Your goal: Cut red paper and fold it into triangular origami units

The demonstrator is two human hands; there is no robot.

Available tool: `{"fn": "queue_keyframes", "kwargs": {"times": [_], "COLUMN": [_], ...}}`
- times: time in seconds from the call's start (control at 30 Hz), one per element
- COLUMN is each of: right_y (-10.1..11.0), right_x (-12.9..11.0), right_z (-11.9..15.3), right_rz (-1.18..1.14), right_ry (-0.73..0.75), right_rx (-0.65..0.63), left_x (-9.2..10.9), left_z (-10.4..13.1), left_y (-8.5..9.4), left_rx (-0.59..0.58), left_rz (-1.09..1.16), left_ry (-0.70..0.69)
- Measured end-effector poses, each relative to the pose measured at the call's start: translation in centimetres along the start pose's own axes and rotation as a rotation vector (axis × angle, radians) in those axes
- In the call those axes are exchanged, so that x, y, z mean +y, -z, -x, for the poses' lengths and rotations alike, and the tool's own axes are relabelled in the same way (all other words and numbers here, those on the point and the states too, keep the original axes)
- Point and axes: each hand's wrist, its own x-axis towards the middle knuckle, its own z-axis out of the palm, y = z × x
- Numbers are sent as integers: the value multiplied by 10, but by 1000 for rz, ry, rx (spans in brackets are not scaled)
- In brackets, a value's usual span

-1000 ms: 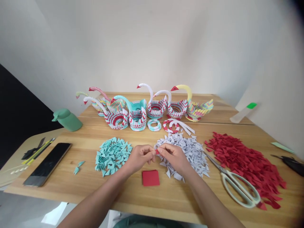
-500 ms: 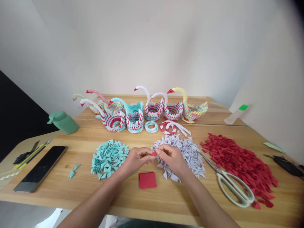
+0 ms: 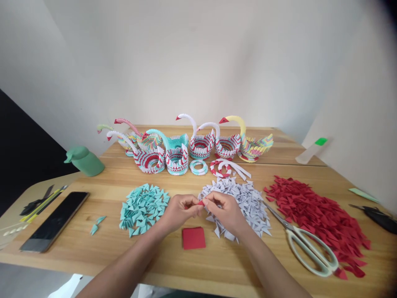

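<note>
At lower centre, a red paper stack (image 3: 194, 238) lies on the surface (image 3: 223, 260). Beyond it, just below mid-frame, the left hand (image 3: 180, 211) and right hand (image 3: 226, 210) meet, pinching a small red piece (image 3: 201, 203). Farther back stand paper swans (image 3: 143, 157).

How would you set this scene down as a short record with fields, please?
Left hand: pinching a small red paper piece
Right hand: pinching the same piece
Nearest stack: red paper sheets
Piles, left to right: teal pile, pale pile, red pile
Tool: scissors, between pale and red piles
Back row: paper swans
Far left: dark-screened phone
</note>
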Motion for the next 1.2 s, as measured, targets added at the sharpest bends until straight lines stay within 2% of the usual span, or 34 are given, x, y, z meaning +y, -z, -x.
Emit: {"fn": "queue_keyframes", "kwargs": {"times": [0.1, 0.2, 0.33, 0.43, 0.6, 0.73, 1.03, 1.13, 1.2], "right_y": [-1, 0, 1, 1, -1, -2, 0, 2, 3], "right_x": [1, 3, 6, 6, 4, 8, 8, 6, 6], "right_z": [0, -1, -2, -2, -1, -1, 0, 0, 0], "right_rz": [-19, -38, -167, -244, -270, -262, -163, -64, -2], "right_ry": [-11, -36, -109, -144, -158, -153, -91, -34, 1], "right_rx": [-12, 8, 20, 8, -16, -27, -26, -23, -26], "left_x": [-1, -2, -3, -2, -3, -5, -1, 1, 2], "left_z": [1, 2, 3, 4, 8, 8, 7, 7, 6], "left_y": [-1, -1, 0, 0, 0, 1, 0, -1, -2], "left_rx": [-10, 25, 227, 284, 288, 281, 246, 206, 173], "left_rz": [-5, -194, -649, -813, -893, -897, -852, -774, -673], "left_ry": [-5, -93, -487, -745, -910, -942, -889, -767, -581]}}
